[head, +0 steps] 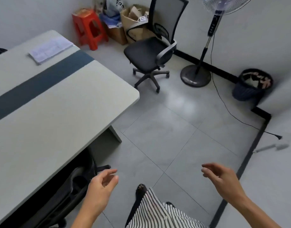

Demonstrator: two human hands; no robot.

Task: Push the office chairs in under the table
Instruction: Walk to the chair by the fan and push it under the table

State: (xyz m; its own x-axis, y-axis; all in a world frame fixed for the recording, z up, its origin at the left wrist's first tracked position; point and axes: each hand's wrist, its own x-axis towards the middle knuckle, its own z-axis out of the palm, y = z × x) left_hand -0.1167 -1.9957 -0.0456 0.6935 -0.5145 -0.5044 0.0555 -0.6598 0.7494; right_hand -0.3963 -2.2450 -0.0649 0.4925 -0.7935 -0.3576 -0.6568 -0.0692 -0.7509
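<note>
At the near left I see a dark chair (72,186) already tucked under the counter (47,112), with only its back showing at the edge. My left hand (102,183) hangs just beside it, loosely curled and gripping nothing. My right hand (222,176) is open and empty over the bare floor. The other chair (149,53) stands at the far end, well apart from the counter and turned away from it. I judge that it goes next. A crooked push could swing it on its castors into the stool (88,28) and boxes (133,23) to its left, or roll it back onto the fan (196,74) and snag the cord (223,102) trailing across the floor on the right.
</note>
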